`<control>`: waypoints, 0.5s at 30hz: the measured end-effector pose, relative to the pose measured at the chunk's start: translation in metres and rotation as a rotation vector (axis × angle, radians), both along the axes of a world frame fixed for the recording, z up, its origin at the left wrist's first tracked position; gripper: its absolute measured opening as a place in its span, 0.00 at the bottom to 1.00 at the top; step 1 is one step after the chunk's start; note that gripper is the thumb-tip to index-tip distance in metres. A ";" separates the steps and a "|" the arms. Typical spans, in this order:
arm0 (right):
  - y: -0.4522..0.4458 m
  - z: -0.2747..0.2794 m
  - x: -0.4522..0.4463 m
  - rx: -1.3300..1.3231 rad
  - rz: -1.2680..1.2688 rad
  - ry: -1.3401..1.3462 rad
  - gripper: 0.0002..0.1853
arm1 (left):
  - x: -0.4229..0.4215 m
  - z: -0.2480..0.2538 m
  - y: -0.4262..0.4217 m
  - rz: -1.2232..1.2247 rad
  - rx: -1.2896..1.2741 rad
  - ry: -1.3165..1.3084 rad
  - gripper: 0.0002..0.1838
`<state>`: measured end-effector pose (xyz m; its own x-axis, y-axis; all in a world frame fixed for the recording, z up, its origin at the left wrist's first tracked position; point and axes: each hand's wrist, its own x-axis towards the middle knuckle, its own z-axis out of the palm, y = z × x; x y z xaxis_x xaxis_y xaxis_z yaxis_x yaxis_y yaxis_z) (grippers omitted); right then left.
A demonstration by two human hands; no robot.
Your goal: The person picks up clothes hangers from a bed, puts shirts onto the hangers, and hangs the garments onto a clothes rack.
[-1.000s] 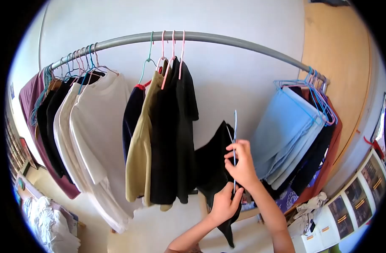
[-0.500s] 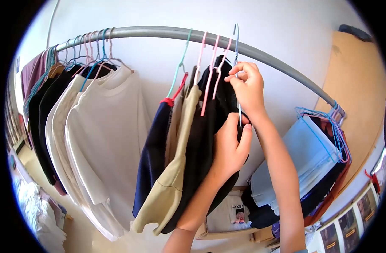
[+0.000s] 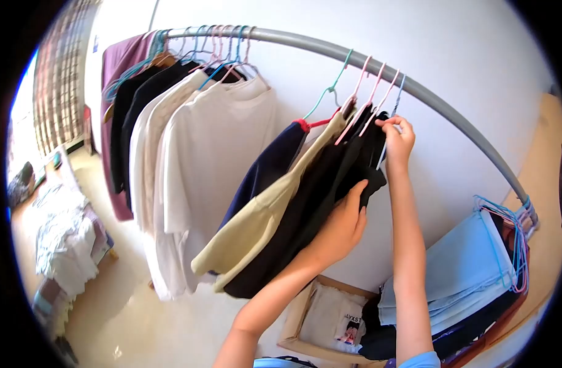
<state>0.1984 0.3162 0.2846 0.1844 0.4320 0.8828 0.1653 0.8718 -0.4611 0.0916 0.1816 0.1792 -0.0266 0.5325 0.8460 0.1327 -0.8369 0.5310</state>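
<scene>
A blue-grey wire hanger [image 3: 398, 97] stands at the rail, its hook overlapping the rail; I cannot tell if it is hooked over. My right hand [image 3: 400, 142] is closed around the hanger's neck, fingertips against the black collar. Lower down, my left hand [image 3: 342, 230] grips the black garment [image 3: 318, 211], with a fold of dark cloth above its thumb. Part of the hanger's pale arm shows between the two hands. Close on the left hang pink hangers [image 3: 388, 92], a khaki garment [image 3: 262, 230] and a navy garment with a red collar [image 3: 262, 159].
The grey rail [image 3: 318, 40] curves across the view. White tops [image 3: 223, 141] hang at left, light blue trousers [image 3: 459, 257] at right. Below stands a cardboard box [image 3: 290, 319] with folded clothes. A pile of clothes [image 3: 63, 227] lies at far left.
The view has swung left, so the rail and clothes appear farther right. The wire hanger's hook has come down from above the rail to its level. Both hands stay on the hanger and black garment.
</scene>
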 end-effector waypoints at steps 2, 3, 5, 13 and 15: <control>0.002 0.002 0.006 -0.033 0.095 -0.004 0.01 | 0.006 -0.003 -0.011 0.115 0.085 0.012 0.21; 0.007 0.002 0.011 -0.040 0.085 0.012 0.00 | 0.008 0.000 -0.020 0.154 0.069 0.006 0.21; -0.011 0.006 0.012 0.014 0.059 -0.007 0.02 | 0.011 0.001 -0.039 0.216 -0.011 0.311 0.22; 0.042 0.016 0.100 -0.001 -0.188 -0.052 0.11 | -0.020 -0.104 -0.098 0.078 -0.409 0.543 0.26; -0.005 0.012 0.093 0.175 -0.252 0.013 0.11 | -0.046 -0.142 -0.126 0.018 -0.513 0.634 0.22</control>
